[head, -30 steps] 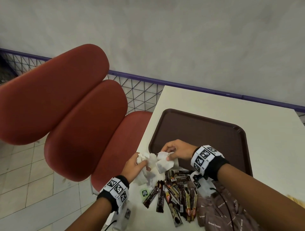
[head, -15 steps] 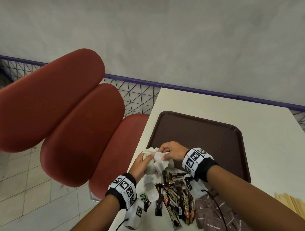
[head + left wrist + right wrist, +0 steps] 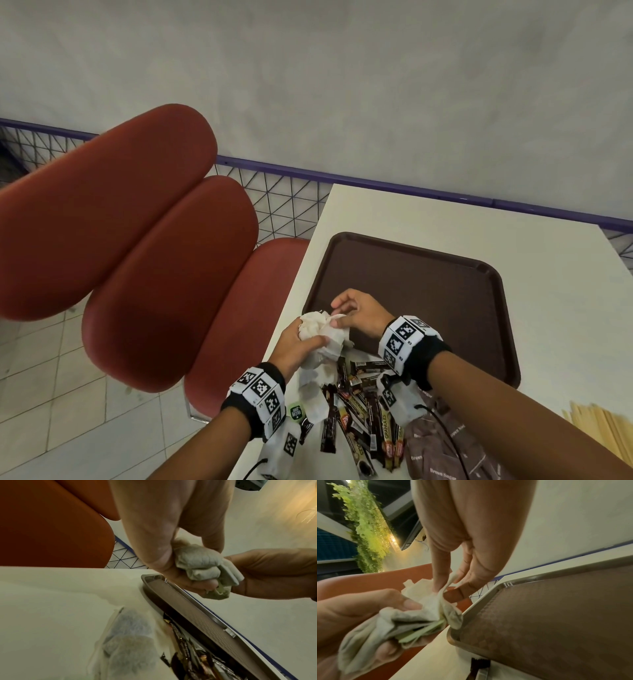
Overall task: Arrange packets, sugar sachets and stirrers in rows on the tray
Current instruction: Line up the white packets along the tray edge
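Currently logged:
- Tea bags, white paper, bunched (image 3: pixel 317 330) – held in the air betw. both hands, over near-left corner of tray, at table's left edge. More loose white bags (image 3: pixel 313 394) lie on table below, just beside the stick pile.
- Left hand (image 3: pixel 296 342) – fingers + thumb curled round the bunch, gripping it from below/left; left wrist view shows bags squeezed in the fist (image 3: pixel 199 566).
- Right hand (image 3: pixel 359 313) – thumb + forefinger pinching one bag's edge at top of bunch; other fingers loosely raised. Right wrist view: pinched paper corner (image 3: pixel 447 588) betw. fingertips.
- Tray (image 3: pixel 428 281) – dark brown, rounded corners, textured base, lying flat on table; nothing seen on its visible surface.
- Coffee stick packets (image 3: pixel 356 414) – dark brown/black w. gold print, jumbled heap on table near tray's near edge, some overlapping.
- Brown sugar sachets (image 3: pixel 442 452) – brown, printed "Brown Sugar", piled right of the sticks, partly under right forearm.
- Stirrers (image 3: pixel 596 425) – pale wooden, bundle at table's right edge, well apart from tray; partly cut off by frame.
- Small green-label item (image 3: pixel 296 411) – on table by left wrist; type unclear.
- Table (image 3: pixel 445 219) – off-white top.
- Chair (image 3: pixel 144 246) – red padded, left of table.
- Wrist bands w. black/white markers on both wrists.
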A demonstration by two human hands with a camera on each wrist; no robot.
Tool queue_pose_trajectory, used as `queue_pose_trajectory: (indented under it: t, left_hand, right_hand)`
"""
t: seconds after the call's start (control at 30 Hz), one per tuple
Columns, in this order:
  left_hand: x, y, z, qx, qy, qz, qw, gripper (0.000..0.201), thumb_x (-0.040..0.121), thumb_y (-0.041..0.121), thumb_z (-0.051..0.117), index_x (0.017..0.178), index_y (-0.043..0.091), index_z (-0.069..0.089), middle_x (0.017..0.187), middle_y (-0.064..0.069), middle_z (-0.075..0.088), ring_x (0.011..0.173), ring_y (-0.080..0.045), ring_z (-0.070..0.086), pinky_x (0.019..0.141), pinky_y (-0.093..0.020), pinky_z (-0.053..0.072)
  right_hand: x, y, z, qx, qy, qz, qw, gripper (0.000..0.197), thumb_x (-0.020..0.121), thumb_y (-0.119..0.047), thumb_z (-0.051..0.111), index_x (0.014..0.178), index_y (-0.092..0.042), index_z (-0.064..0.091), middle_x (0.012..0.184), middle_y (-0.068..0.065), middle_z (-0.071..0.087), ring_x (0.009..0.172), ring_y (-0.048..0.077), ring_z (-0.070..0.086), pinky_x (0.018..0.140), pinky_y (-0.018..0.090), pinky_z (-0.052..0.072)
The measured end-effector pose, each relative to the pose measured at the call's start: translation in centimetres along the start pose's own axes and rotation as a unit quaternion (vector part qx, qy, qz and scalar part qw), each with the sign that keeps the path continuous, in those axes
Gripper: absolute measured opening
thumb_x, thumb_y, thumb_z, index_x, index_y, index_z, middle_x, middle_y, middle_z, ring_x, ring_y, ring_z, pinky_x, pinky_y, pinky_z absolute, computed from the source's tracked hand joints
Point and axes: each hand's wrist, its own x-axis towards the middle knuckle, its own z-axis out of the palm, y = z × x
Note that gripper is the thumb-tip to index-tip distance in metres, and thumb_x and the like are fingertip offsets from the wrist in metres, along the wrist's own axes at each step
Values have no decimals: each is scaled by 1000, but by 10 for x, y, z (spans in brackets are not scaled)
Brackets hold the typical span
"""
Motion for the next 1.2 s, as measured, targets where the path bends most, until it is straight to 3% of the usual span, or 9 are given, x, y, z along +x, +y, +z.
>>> queue_pose_trajectory:
  t: [0.13,0.23,0.37,0.5,0.6,0.77,0.9,1.1,1.2]
  left_hand:
    - [3,2,0,-7,18,9,1000,42,66,1,72,104,8,57,104,-26,64,80,-34,62,53,-30,51]
    - [4,5,0,-9,26,14,1000,35,74,-7,67,104,6,56,104,-26,63,77,-33,61,49,-28,51]
    - [5,7,-2,-3,39,19,999,26,79,-9,61,100,6,55,93,-20,62,64,-30,59,43,-24,46]
    - [9,4,-6,25,66,37,997,26,68,11,70,90,15,57,93,-20,65,75,-33,62,55,-30,46]
    - [11,5,-5,37,74,43,996,32,59,21,69,88,15,57,90,-17,65,79,-32,62,61,-36,50]
    - [12,7,0,51,77,54,994,55,46,38,72,94,15,60,96,-16,68,90,-34,64,86,-48,51]
    - [11,8,4,45,69,51,995,49,56,31,74,100,13,61,101,-17,68,97,-38,63,88,-52,50]
    - [6,12,6,19,63,52,996,42,66,20,71,105,11,61,105,-17,68,96,-33,64,89,-48,50]
    - [4,15,5,6,66,50,997,44,62,22,70,104,14,61,104,-15,67,95,-32,64,88,-48,50]
  right_hand:
    - [1,0,-5,42,-9,11,999,35,71,11,69,83,-18,54,84,3,58,77,9,56,73,18,48]
    - [2,2,-8,7,-15,15,1000,30,71,11,69,77,-17,59,82,1,62,79,15,58,82,27,49]
    - [5,5,-17,9,54,16,998,29,72,11,67,70,-17,62,79,1,63,79,17,59,80,23,48]
    - [5,0,-22,42,77,-12,996,28,77,11,62,69,-16,60,75,-1,61,71,9,55,70,16,45]
    - [4,-2,-22,57,63,-28,996,26,81,9,60,73,-16,58,76,1,61,71,11,55,66,19,46]
    - [1,-1,-18,94,72,-11,993,25,84,8,57,81,-15,50,79,7,59,67,17,56,47,18,49]
    - [1,2,-12,95,88,-13,992,28,82,9,58,78,-15,45,75,7,56,65,18,54,47,18,49]
    - [5,4,-9,24,91,-24,995,27,77,3,68,71,-22,60,79,-2,61,78,14,55,70,19,46]
    - [3,3,-10,26,60,-19,998,27,75,4,69,81,-21,63,99,10,64,90,18,57,84,29,49]
